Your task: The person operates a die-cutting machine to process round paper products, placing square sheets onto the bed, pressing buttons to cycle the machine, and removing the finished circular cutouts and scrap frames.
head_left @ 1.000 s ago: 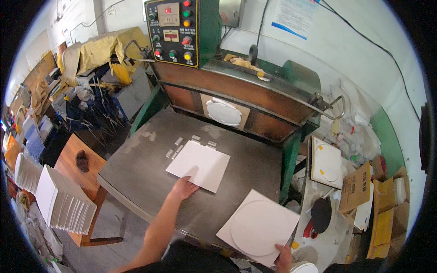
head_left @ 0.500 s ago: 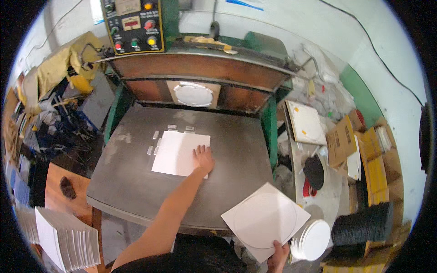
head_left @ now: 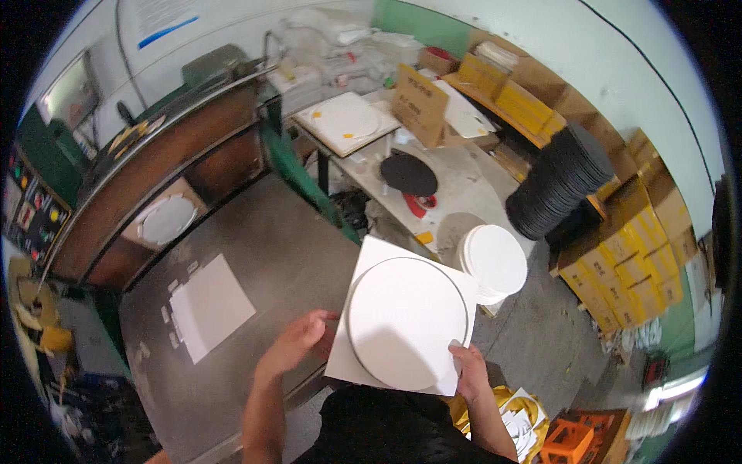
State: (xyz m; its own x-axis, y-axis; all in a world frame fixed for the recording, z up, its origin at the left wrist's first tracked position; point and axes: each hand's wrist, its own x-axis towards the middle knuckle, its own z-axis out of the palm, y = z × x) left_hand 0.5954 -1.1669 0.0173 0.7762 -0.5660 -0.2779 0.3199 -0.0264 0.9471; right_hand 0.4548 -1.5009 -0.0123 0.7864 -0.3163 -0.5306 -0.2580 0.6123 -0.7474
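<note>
A square white board (head_left: 359, 282) with a round cut line is held in front of me. My right hand (head_left: 471, 371) grips it at its lower right corner, thumb on top. The disc (head_left: 410, 309) within the cut line still sits in the board, slightly raised along one edge. Beside the board's left edge is my left hand (head_left: 297, 344), fingers loosely apart; whether their tips touch the edge I cannot tell. Another square white sheet (head_left: 212, 305) lies on the grey press table (head_left: 286, 255), against several small metal stops (head_left: 175, 305).
A stack of white discs (head_left: 495, 263) stands on the side table (head_left: 464, 185), right of the board. Behind it rises a tall stack of black discs (head_left: 560, 182). Cardboard boxes (head_left: 626, 247) line the right wall. A yellow bag of white offcuts (head_left: 525, 421) and an orange crate (head_left: 568, 441) sit low right.
The view has swung to the right. My left hand has lifted off the sheet on the press table and come beside the board. My right hand has brought the board up in front of me.
</note>
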